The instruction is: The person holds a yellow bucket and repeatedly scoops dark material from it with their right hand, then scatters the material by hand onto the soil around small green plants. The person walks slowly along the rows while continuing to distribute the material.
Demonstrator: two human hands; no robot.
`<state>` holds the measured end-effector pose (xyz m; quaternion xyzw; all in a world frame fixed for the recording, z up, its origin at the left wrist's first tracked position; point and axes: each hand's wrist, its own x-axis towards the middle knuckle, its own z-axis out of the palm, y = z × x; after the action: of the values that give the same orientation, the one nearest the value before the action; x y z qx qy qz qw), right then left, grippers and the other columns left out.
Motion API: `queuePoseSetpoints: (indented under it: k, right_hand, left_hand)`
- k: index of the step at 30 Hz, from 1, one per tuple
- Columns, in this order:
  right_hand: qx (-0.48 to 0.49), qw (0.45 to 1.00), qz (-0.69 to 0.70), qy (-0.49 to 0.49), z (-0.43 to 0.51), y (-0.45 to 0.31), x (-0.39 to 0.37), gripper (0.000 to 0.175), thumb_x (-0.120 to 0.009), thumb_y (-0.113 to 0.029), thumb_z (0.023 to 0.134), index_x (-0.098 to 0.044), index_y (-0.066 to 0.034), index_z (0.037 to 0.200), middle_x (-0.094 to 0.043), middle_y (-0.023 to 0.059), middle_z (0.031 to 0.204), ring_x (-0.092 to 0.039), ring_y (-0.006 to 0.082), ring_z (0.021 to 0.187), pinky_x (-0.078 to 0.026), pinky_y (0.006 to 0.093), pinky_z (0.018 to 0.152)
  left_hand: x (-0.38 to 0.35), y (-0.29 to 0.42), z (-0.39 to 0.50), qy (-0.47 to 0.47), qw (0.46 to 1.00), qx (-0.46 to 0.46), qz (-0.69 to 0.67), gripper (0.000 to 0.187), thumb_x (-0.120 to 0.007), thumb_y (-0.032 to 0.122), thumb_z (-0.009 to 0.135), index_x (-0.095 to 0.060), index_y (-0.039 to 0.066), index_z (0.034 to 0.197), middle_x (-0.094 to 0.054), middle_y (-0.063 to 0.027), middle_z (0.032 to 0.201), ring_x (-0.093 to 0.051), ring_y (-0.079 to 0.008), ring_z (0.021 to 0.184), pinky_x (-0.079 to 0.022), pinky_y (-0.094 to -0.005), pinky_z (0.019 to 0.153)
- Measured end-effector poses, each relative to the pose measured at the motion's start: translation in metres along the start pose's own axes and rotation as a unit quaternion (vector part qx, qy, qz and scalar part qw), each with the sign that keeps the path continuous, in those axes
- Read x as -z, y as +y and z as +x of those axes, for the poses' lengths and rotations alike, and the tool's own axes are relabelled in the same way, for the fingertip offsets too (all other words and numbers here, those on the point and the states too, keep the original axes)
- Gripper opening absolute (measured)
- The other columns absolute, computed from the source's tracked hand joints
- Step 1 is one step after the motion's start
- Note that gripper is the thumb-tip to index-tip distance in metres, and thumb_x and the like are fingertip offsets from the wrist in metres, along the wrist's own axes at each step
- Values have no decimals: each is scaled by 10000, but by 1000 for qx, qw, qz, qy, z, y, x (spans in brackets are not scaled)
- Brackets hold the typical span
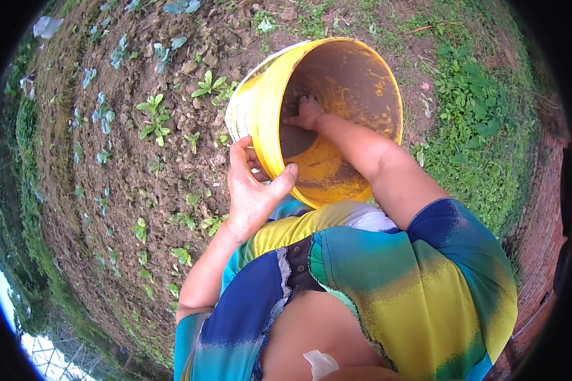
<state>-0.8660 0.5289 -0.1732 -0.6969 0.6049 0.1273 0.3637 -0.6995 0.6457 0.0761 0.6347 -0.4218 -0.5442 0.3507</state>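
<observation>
A yellow plastic bucket [271, 109], its inner wall smeared with brown dirt, is tilted with its mouth towards me. My left hand [260, 183] grips its rim at the lower left, the thumb at the rim and the fingers curled on the outer side. Inside the bucket, my right hand [307, 113] reaches down near the dark bottom with its fingers spread. Dark matter lies by those fingers; whether the hand touches or holds any of it cannot be told.
Small leafy seedlings [155, 119] and bluish-green young plants [104, 114] grow in the cloddy soil at left. Low green plants [476, 105] cover the ground at right, beside a brick surface [538, 214] along the far right edge.
</observation>
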Motion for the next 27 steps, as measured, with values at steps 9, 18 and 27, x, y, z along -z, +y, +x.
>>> queuePoseSetpoints:
  k: [9,18,27]
  right_hand:
    - [-42,962,203,-178,-92,56,-92,1146,-727,-747,691,-427,41,1469,-496,286,1443,-495,403,1342,-400,435,1132]
    - [-58,954,254,-150,-77,56,-75,1058,-808,-671,660,-522,16,1413,-525,259,1433,-503,352,1346,-395,428,1130]
    - [132,903,208,-352,-103,-39,-148,655,-815,-429,720,-696,-92,1269,-663,139,1296,-611,280,1206,-485,420,1002]
  left_hand:
    - [-49,25,2,-117,986,27,113,597,-802,245,785,-516,-65,1208,-623,-53,845,-581,-112,762,-501,-274,687]
    - [-43,27,-14,-120,982,6,148,660,-804,169,767,-452,-72,1269,-646,-89,913,-618,-140,800,-526,-288,723]
    - [-15,9,-27,-37,988,106,105,651,-824,213,789,-455,-77,1240,-624,-71,902,-597,-124,789,-504,-267,703]
